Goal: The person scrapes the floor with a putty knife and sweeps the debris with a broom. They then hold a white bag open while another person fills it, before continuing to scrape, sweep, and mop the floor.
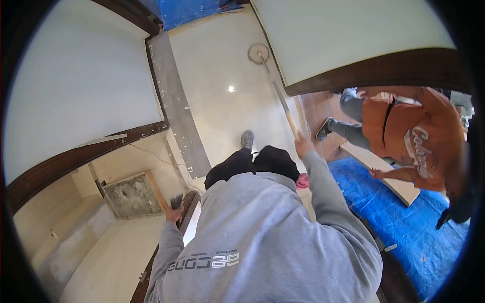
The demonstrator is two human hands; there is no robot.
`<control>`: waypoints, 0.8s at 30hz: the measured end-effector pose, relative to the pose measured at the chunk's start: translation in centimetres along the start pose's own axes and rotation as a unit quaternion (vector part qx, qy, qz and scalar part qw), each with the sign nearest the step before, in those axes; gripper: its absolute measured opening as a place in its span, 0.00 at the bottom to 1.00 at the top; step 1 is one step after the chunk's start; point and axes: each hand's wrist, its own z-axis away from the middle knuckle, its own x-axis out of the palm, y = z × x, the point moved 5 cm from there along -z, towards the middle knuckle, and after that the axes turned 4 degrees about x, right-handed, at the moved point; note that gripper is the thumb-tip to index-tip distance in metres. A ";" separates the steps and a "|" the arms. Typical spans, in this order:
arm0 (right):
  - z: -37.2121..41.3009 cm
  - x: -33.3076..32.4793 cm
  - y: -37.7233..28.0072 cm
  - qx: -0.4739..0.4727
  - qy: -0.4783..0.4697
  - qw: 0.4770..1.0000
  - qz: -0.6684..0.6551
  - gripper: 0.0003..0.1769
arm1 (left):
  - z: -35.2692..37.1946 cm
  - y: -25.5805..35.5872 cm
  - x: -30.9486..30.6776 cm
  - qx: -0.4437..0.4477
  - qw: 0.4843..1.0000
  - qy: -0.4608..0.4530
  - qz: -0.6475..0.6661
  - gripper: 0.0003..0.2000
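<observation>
My right hand [304, 145] is closed round the near end of a long pole [281, 98]. A round disc with a shaggy rim [259, 53] is at the pole's far end, beside the white panel's edge. On the left, my left hand [174, 214] is closed on a brush [176, 201] with dark bristles. A wooden strip [156, 190] also runs down to the left hand; whether the fingers grip it cannot be made out.
A person in an orange top [399, 131] leans at the right, one hand by a wooden board [384, 174] over blue sheeting [424, 242]. Dark-framed pale panels [86, 81] flank the pale floor [217, 65]. A loose cable [154, 155] hangs at the left.
</observation>
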 end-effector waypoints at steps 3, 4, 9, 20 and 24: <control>6.4 -0.4 4.6 -0.012 0.010 0.998 -0.063 0.28 | 2.6 -0.7 1.3 -0.058 0.997 0.014 0.043 0.13; 8.7 -2.3 3.5 0.042 -0.030 0.993 -0.108 0.28 | 1.6 -1.3 1.7 -0.076 0.997 -0.008 0.018 0.13; 4.7 -4.1 0.5 0.007 0.005 0.999 -0.032 0.28 | -0.3 9.8 2.6 0.006 1.000 -0.012 -0.015 0.17; -23.7 -16.6 -27.1 0.021 -0.058 0.989 -0.137 0.29 | -3.8 45.6 -7.4 0.265 0.945 0.122 -0.146 0.38; -26.6 -16.7 -26.4 0.011 -0.059 0.994 -0.087 0.31 | -6.4 48.0 -11.1 0.192 0.965 0.127 -0.124 0.40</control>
